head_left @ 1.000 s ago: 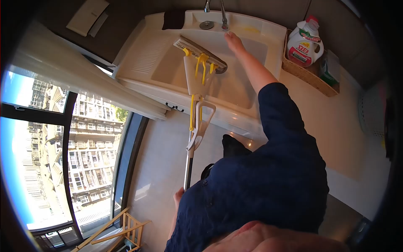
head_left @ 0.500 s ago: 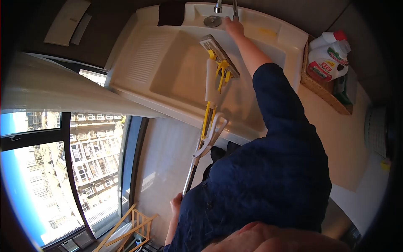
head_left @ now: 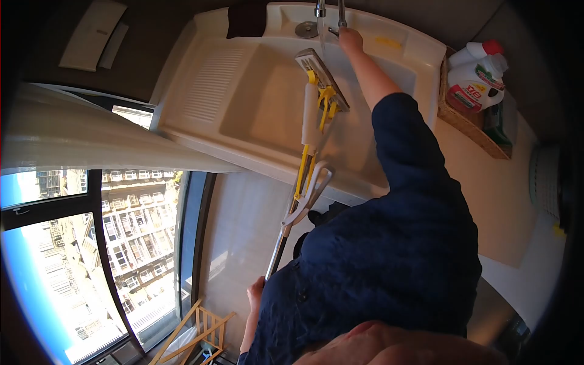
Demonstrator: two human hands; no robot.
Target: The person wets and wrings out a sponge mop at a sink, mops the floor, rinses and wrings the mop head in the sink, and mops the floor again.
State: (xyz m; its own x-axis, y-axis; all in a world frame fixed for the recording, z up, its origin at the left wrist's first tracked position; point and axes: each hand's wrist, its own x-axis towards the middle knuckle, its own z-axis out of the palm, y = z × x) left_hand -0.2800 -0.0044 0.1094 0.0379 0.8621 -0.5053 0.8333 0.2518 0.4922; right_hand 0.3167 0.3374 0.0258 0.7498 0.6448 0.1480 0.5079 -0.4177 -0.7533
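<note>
One hand, the left hand (head_left: 255, 294), is closed around the mop (head_left: 309, 128), whose head is over the sink (head_left: 261, 109). Right hand (head_left: 351, 40) is at the running tap (head_left: 320, 8); its grip I cannot tell.

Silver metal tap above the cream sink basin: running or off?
Running: a thin, clear stream of water drops from the silver metal tap toward the cream rectangular basin. Exactly where it lands, cannot tell.

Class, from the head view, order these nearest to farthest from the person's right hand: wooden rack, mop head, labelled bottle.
1. Mop head: over the sink.
2. Labelled bottle: in the basket, right.
3. Wooden rack: lower left, near the window.
</note>
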